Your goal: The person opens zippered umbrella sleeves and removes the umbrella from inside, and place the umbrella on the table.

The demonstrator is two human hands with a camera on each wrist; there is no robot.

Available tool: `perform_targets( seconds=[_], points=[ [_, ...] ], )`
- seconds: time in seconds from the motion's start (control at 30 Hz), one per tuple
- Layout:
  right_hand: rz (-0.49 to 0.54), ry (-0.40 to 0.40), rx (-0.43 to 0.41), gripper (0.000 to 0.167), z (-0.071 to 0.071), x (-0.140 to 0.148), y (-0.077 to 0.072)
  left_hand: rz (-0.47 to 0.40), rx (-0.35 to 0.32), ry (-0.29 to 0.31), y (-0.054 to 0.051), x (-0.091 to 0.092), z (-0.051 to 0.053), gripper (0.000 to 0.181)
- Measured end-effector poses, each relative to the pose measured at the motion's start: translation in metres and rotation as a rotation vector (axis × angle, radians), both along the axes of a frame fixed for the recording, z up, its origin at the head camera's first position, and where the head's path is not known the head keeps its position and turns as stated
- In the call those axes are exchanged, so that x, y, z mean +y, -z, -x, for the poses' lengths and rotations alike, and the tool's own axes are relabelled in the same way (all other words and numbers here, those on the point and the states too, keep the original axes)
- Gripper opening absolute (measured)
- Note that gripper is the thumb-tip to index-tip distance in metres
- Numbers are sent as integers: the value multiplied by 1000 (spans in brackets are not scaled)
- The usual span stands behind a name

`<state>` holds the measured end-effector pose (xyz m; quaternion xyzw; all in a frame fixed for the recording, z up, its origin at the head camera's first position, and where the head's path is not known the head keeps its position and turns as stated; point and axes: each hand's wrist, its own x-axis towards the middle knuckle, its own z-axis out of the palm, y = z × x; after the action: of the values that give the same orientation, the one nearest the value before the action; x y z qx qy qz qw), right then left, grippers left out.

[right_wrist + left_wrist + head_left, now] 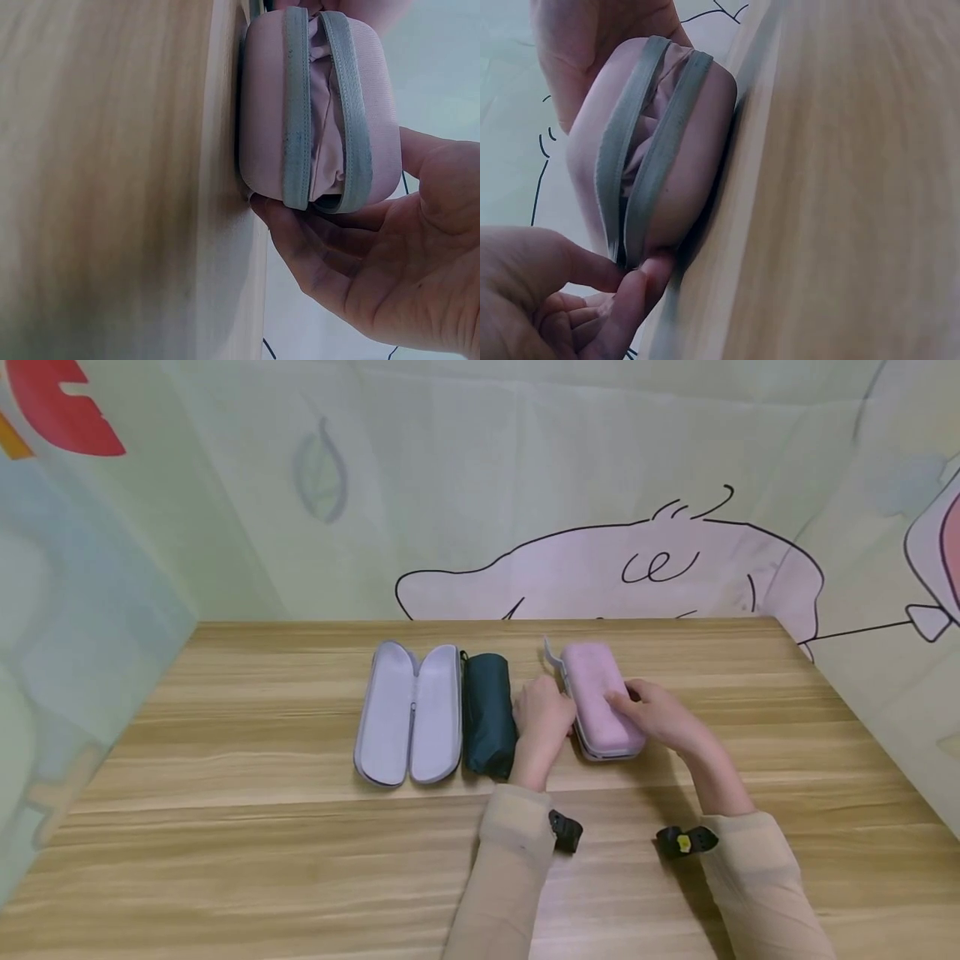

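Observation:
A pink zippered hard case (596, 693) lies on the table, with a grey strap (552, 653) at its far left corner. Its grey zipper edges (660, 135) stand apart at the near end, and pink fabric (324, 127) shows in the gap. My left hand (543, 714) pinches the zipper at the case's left side; the pull itself is hidden by the fingers. On the other side, my right hand (660, 714) grips the case, thumb on top and fingers around the right side, as the right wrist view (420, 247) also shows.
Left of my left hand lies a dark green folded umbrella (487, 714) or similar rolled pouch. Beside it an open grey-lined case (412, 714) lies flat. A printed cloth (480, 485) hangs behind the wooden table (300, 877).

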<state>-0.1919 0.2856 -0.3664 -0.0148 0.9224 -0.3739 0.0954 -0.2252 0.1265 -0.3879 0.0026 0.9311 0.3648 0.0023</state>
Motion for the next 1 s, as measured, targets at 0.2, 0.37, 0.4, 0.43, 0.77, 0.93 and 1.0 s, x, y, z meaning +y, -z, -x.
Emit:
perform_targets(
  seconds=[0.2,0.37,0.4,0.43,0.77,0.93,1.0],
  points=[
    [-11,6,-10,57,1,-1,2,22,31,-17,2,1,3,25],
    [-17,9,-22,58,0,-2,0,26,44,-15,2,1,3,25],
    [-18,11,-25,58,0,-2,0,25,46,-13,2,1,3,25],
    [-17,11,-24,58,0,-2,0,25,47,-12,2,1,3,25],
    [-13,-1,-15,55,2,-1,0,20,62,-10,1,1,3,28],
    [-17,-6,-6,54,2,-1,1,11,53,-13,2,1,3,27],
    [-20,-7,-3,54,2,-2,1,7,48,-15,2,1,3,27]
  ],
)
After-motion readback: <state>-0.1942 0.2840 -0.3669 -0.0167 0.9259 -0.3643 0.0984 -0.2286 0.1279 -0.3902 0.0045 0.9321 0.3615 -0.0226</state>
